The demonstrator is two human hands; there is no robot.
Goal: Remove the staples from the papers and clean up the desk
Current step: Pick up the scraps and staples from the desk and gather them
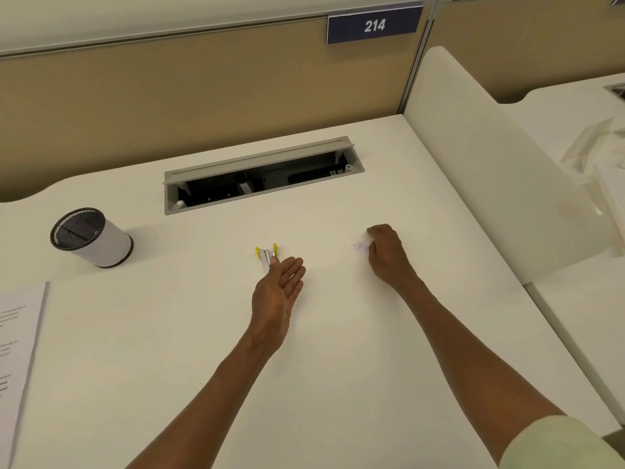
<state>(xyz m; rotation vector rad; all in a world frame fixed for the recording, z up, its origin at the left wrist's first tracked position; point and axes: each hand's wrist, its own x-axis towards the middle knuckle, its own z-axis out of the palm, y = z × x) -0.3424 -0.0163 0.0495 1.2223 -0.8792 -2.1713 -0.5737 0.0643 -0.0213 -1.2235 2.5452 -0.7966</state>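
Papers (17, 350) lie at the desk's (203, 384) far left edge. Left hand (277, 292) flat, fingers straight, beside the yellow staple remover (266, 254). Right hand (385, 255) curled beside loose staples (361, 246), grip unclear; a hasty sweep could scatter them.

yellow staple remover (267, 256) lies mid-desk; loose staples (360, 247) heaped to its right; papers (15, 350) at left edge.

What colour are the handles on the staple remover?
Yellow, on the staple remover; head view, by the left hand.
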